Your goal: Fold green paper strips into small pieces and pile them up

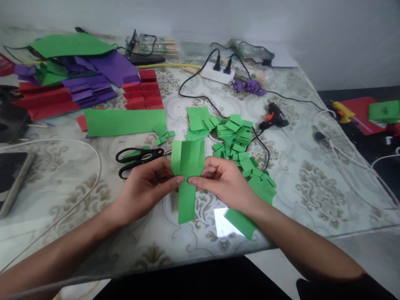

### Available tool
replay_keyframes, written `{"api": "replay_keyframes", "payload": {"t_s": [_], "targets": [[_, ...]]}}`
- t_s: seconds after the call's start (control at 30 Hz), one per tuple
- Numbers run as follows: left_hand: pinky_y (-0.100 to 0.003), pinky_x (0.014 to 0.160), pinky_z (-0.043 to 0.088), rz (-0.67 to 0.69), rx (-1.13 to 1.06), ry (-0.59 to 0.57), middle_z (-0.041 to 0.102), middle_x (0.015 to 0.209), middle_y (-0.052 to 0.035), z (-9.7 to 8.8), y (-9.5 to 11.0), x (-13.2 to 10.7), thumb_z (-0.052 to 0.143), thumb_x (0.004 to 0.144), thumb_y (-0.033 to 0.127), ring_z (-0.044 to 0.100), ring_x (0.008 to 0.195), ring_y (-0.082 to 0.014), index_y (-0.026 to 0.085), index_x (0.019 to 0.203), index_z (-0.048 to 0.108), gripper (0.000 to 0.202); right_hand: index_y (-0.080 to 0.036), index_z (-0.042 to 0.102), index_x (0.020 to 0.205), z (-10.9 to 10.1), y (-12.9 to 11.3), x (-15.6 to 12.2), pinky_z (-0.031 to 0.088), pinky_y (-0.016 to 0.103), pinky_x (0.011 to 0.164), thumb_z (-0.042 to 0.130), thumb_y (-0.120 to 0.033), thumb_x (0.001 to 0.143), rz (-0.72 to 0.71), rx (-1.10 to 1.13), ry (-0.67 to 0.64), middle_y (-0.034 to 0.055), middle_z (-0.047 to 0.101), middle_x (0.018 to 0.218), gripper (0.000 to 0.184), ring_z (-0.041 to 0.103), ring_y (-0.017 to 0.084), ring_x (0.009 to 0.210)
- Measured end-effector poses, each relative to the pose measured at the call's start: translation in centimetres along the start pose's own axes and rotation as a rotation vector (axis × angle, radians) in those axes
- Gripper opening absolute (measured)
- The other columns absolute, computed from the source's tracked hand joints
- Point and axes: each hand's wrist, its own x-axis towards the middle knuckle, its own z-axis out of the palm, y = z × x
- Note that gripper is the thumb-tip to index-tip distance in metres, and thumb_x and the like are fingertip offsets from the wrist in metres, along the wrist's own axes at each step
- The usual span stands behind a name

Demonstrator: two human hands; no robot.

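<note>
Between my two hands, above the table, is a green paper strip point(188, 158), creased lengthwise, wide at its top and narrow below my thumbs. My left hand point(150, 183) pinches its left edge, and my right hand point(223, 179) pinches the right edge at the same height. Both thumbs lie on the front; most other fingertips are behind the paper. Black-handled scissors point(140, 155) lie just beyond my left hand, their blades partly behind the paper. Beyond and beside my right hand spreads a heap of small green paper pieces point(236, 133), with longer green strips under my right forearm.
A long green strip point(125, 121) lies at left, before folded red paper point(143, 89) and purple paper point(90, 88). A white power strip point(217, 73) with black cords stands at the back. A black glue gun point(275, 116) is at right. A phone-like device point(14, 179) lies far left.
</note>
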Motion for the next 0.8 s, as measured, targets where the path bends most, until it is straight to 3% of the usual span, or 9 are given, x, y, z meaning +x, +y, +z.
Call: {"api": "replay_keyframes", "payload": {"t_s": [0.37,0.5,0.63,0.8], "targets": [[-0.024,0.063,0.060,0.018,-0.031,0.006,0.076,0.078,0.0001,0.03,-0.02,0.09,0.080,0.091,0.027,0.071,0.071,-0.0155,0.021,0.089,0.074,0.009,-0.021,0.060,0.073,0.05,-0.05,0.09,0.055,0.027,0.062,0.092,-0.050,0.074,0.016,0.049,-0.023,-0.0012,0.071,0.070,0.042,0.069,0.015,0.067],[-0.022,0.063,0.058,0.024,-0.009,0.005,0.076,0.078,0.0003,0.00,-0.16,0.01,0.080,0.091,0.028,0.070,0.071,-0.0145,0.021,0.090,0.074,0.009,-0.021,0.060,0.073,0.00,0.04,0.10,0.054,0.026,0.062,0.096,-0.043,0.070,0.001,0.027,-0.024,-0.0042,0.067,0.067,0.041,0.067,0.013,0.064],[-0.020,0.059,0.053,0.038,0.036,0.025,0.074,0.076,0.0013,-0.02,-0.14,0.01,0.080,0.091,0.026,0.066,0.066,-0.0123,0.020,0.088,0.074,0.009,-0.021,0.067,0.083,-0.02,0.24,0.13,0.056,0.028,0.070,0.099,-0.036,0.064,0.014,0.074,-0.053,-0.0008,0.076,0.082,0.040,0.070,0.015,0.073],[-0.021,0.059,0.054,0.033,0.014,0.029,0.073,0.074,0.0016,0.05,0.07,0.10,0.080,0.091,0.025,0.066,0.066,-0.0130,0.020,0.087,0.074,0.008,-0.022,0.056,0.070,0.09,-0.18,-0.03,0.054,0.026,0.062,0.097,-0.035,0.067,0.026,0.066,-0.006,-0.0054,0.065,0.065,0.043,0.066,0.013,0.063]]}}
